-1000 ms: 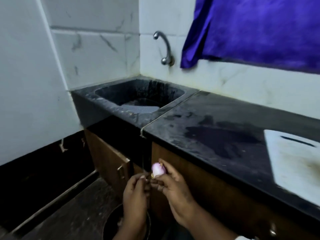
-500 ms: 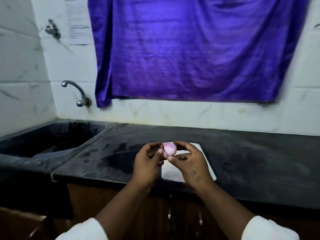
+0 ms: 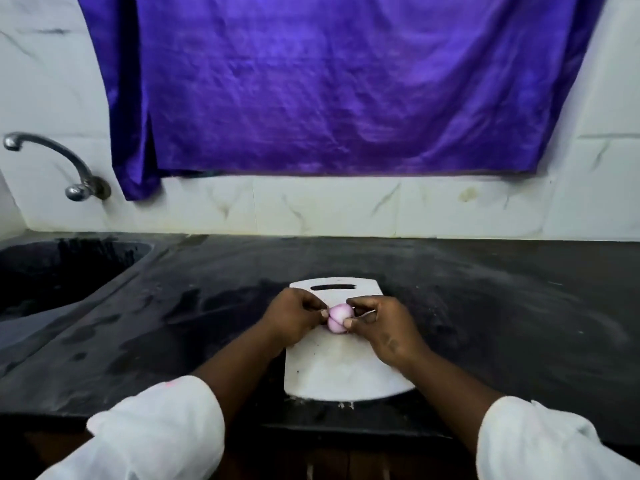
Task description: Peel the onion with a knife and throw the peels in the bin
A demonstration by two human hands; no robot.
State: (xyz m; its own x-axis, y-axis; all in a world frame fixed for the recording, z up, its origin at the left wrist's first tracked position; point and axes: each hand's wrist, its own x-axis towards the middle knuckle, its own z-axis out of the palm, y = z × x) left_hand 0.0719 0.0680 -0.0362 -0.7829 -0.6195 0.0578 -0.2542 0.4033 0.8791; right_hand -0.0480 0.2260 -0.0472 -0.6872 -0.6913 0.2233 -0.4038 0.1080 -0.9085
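A dark stone counter [image 3: 485,306] runs under white marble-look tiles, with a purple cloth [image 3: 329,84] hanging over the wall behind and a curved tap [image 3: 52,161] above a black sink [image 3: 52,271] off to the left. On the counter lies a white cutting board [image 3: 339,368] (slot handle at the far end). Above the board's far half, the small peeled pinkish onion [image 3: 338,317] sits pinched between both hands: the left hand [image 3: 294,315] grips its left side with fingertips, the right hand [image 3: 384,327] clasps its right side with thumb and fingers. White sleeves [image 3: 162,431] cover both forearms.
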